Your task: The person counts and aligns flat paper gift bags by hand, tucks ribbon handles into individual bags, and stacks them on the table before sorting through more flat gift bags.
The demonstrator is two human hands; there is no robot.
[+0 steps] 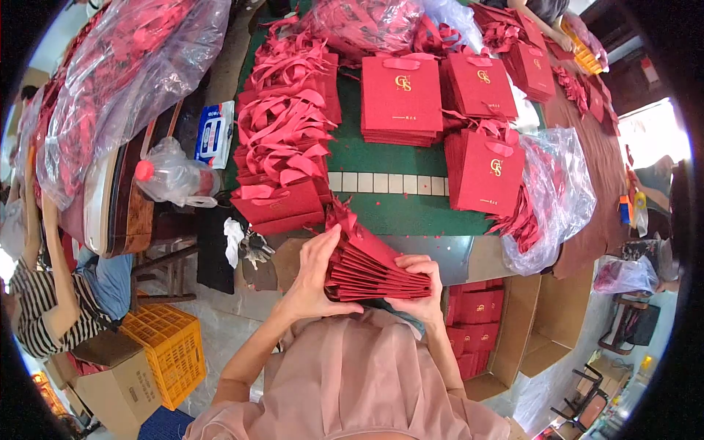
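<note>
Between my two hands, close to my body, is a stack of flat red paper bags [374, 273], with the layered edges toward me. My left hand [317, 275] grips its left side, thumb along the near edge and fingers over the top. My right hand [419, 282] holds the right end, fingers bent over it. Just beyond lies a long row of red bags with ribbon handles [282, 139] on the green table [352, 213]. A neat pile of red bags with gold lettering [401, 95] sits farther back, and another pile [485, 172] stands to the right.
Clear plastic wrapping [561, 191] lies at the table's right. An open cardboard box [506, 345] with red bags stands low on my right. At left are a wipes pack [214, 136], a bagged bottle [176, 172], a yellow crate [169, 352] and a person in a striped shirt [48, 308].
</note>
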